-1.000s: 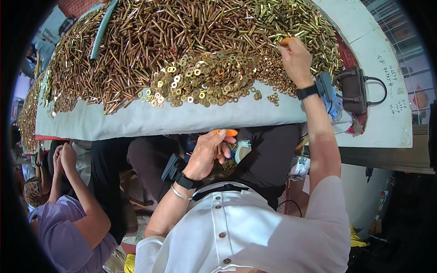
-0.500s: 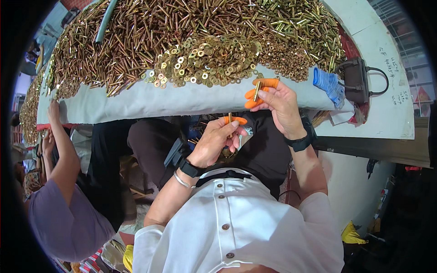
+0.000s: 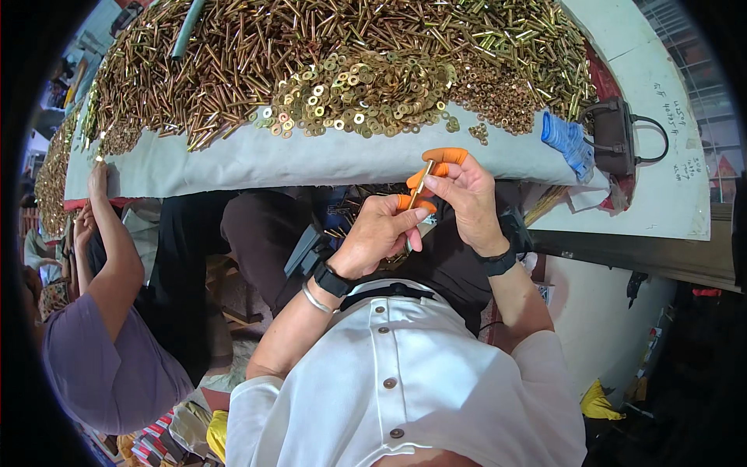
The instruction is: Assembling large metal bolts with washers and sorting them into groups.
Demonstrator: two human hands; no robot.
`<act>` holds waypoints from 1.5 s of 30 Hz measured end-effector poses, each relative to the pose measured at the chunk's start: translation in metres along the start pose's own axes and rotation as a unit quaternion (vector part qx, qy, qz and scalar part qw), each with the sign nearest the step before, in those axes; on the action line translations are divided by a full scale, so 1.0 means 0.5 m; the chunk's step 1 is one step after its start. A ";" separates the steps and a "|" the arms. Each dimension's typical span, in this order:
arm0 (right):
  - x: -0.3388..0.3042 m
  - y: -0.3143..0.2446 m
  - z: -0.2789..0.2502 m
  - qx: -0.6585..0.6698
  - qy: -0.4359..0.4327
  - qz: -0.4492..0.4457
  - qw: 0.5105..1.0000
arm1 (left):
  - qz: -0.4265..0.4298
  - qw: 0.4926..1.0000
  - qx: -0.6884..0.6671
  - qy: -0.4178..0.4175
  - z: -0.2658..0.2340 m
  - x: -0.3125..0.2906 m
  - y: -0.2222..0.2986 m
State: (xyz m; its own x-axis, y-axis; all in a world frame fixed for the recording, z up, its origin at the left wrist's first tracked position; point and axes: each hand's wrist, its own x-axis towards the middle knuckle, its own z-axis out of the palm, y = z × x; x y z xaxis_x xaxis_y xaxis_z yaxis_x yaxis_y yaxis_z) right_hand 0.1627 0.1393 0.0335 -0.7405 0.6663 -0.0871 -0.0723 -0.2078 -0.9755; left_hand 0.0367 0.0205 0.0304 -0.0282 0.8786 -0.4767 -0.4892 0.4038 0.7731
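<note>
Above my lap, my left hand [image 3: 383, 231] and my right hand [image 3: 469, 204] are brought together, both wearing orange finger covers. A slim gold-coloured metal rod [image 3: 422, 179], slanted, is pinched between the thumb and fingers of my right hand. Its lower end meets the pinched fingertips of my left hand, which hold a similar gold-coloured piece, mostly hidden. Whether one piece is inside the other, I cannot tell. Just beyond my hands lies a heap of flat gold washers [image 3: 359, 97], with small nuts [image 3: 498, 97] to its right.
A large heap of gold metal rods [image 3: 257, 70] covers the far table, a green tube [image 3: 187, 31] lying on it. Grey cloth [image 3: 233, 163] drapes the near edge. A blue glove [image 3: 568, 144] and a dark handbag [image 3: 611, 138] lie right. A co-worker's arm [image 3: 117, 241] reaches in at left.
My right hand has moved down and left, toward my left hand, which has shifted slightly right. The two metal pieces, apart before, now meet between my fingers.
</note>
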 end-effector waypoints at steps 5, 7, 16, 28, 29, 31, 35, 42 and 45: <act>-0.002 0.005 0.003 0.000 0.002 0.010 1.000 | 0.007 1.000 0.006 0.008 -0.003 0.003 -0.018; -0.005 0.012 0.008 -0.002 0.020 -0.001 1.000 | 0.011 1.000 0.007 0.006 -0.004 0.005 -0.021; -0.017 0.028 0.006 -0.103 0.038 -0.032 0.993 | 0.049 0.998 -0.013 0.026 -0.011 0.008 -0.030; 0.124 0.010 -0.088 -0.548 0.167 -0.131 0.809 | 0.086 0.990 -0.095 0.049 -0.036 0.019 -0.051; 0.142 0.011 -0.098 -0.595 0.167 -0.189 0.763 | 0.087 0.990 -0.096 0.049 -0.038 0.020 -0.052; 0.170 0.017 -0.105 -0.638 0.164 -0.244 0.712 | 0.092 0.988 -0.115 0.055 -0.041 0.021 -0.055; 0.198 0.024 -0.104 -0.723 0.103 -0.241 0.639 | 0.104 0.985 -0.122 0.062 -0.047 0.025 -0.050; 0.134 0.010 -0.047 -0.592 0.143 -0.238 0.757 | 0.106 0.982 -0.139 0.065 -0.048 0.032 -0.057; 0.058 0.030 -0.005 -0.378 0.046 -0.142 0.914 | 0.107 0.982 -0.148 0.054 -0.042 0.031 -0.059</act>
State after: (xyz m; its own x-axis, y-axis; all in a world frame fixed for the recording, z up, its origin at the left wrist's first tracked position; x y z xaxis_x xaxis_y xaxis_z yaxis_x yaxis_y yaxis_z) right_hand 0.1417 0.1572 0.0161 -0.7025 0.6805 0.2087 0.2544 0.5139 -0.8193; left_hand 0.0323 0.0171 -0.0085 -0.2427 0.8966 -0.3705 -0.6931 0.1070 0.7129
